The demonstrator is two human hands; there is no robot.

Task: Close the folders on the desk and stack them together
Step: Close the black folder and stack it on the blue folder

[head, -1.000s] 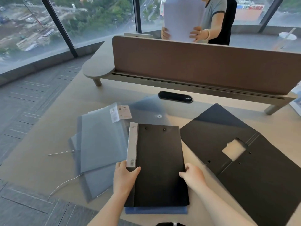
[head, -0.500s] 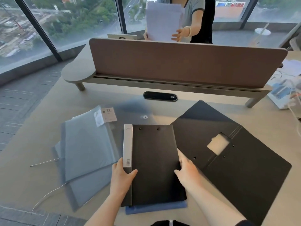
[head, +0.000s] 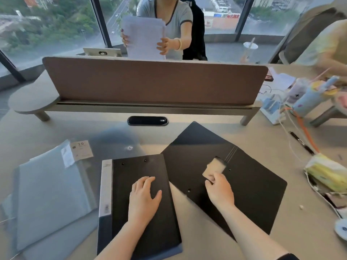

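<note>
Desk (head: 206, 231) bears closed folder (head: 142, 203) under left hand (head: 143, 196).

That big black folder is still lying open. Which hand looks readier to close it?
The right hand: its fingers already touch the open black folder at its cut-out. The left hand lies flat on the closed folder.

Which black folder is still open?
The right black folder, spread flat at an angle with both flaps showing; the right hand rests on it. The black folder under the left hand is closed, white spine at its left.
</note>
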